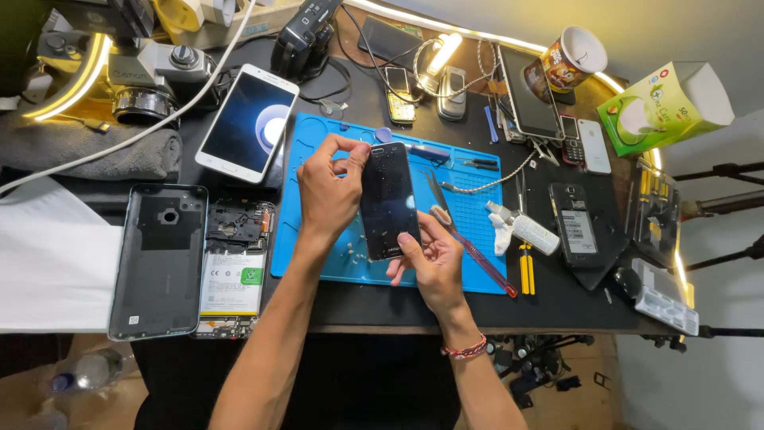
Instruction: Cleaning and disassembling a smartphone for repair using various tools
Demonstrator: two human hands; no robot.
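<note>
Black phone [388, 201] held upright over blue mat [469, 231], left hand [328, 191] grip pinching top edge, right hand [430, 259] grip steadying bottom corner, keeping glass off worktop [557, 299].

**Both hands raised, fingers curled**

The left hand [328, 191] reaches in from below, thumb and forefinger pinched at the top, knuckles toward the camera. The right hand [430, 259] sits lower, palm up, fingers curled inward, a braided band on its wrist.
</note>
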